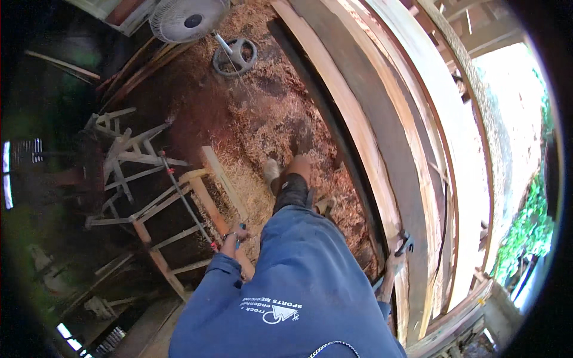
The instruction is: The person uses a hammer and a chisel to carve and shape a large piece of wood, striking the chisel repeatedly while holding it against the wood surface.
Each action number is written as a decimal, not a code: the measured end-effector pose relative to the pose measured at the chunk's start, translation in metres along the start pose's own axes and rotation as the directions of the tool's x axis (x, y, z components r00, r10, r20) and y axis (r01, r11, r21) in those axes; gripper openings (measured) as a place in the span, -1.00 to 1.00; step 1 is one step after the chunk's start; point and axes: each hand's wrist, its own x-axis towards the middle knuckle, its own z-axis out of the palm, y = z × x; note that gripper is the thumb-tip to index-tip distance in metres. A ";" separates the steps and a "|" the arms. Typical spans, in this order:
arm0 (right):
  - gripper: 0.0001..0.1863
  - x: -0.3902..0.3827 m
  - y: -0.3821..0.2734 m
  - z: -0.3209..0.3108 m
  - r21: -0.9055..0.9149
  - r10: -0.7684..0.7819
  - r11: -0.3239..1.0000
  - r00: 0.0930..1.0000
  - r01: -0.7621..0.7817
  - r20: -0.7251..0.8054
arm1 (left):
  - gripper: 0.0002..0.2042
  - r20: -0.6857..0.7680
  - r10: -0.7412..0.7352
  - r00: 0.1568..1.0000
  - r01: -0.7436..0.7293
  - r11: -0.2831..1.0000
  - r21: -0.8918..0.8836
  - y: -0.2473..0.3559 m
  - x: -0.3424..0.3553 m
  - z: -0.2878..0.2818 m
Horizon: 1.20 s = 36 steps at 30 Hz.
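My left hand [229, 244] is closed around a small tool with a blue part [238, 244], whose kind I cannot make out. Right beside that hand lies the lower red end of a long bar clamp [188, 200], set across a pale wooden frame [152, 209]. I cannot tell whether the hand touches the clamp. My right hand [394, 260] grips what looks like a hammer [406, 243], its dark head sticking out past the fingers. That hand is over the near edge of the long boards [358, 119] on my right; its contact with them is unclear.
A round pedestal fan [188, 21] with a wheel-shaped base [235, 57] stands ahead. Wood shavings [239, 119] cover the floor around my feet. A loose wooden strip [224, 182] lies near the frame. More wooden frames [122, 155] stand on the left.
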 end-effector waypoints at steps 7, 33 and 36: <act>-0.68 -0.028 -0.228 0.022 -0.028 -0.115 0.993 0.993 0.116 0.035 | -0.58 -0.188 0.020 0.982 -0.055 0.982 -0.183 0.078 0.053 -0.088; -0.69 0.174 -0.936 0.202 0.065 -0.717 0.606 0.509 0.793 0.477 | -0.65 0.213 -0.372 0.903 0.399 0.911 -0.101 0.280 0.012 -0.468; -0.67 0.189 -0.936 0.209 0.021 -0.643 0.626 0.501 0.780 0.579 | -0.66 0.235 -0.448 0.863 0.487 0.860 -0.152 0.304 -0.001 -0.465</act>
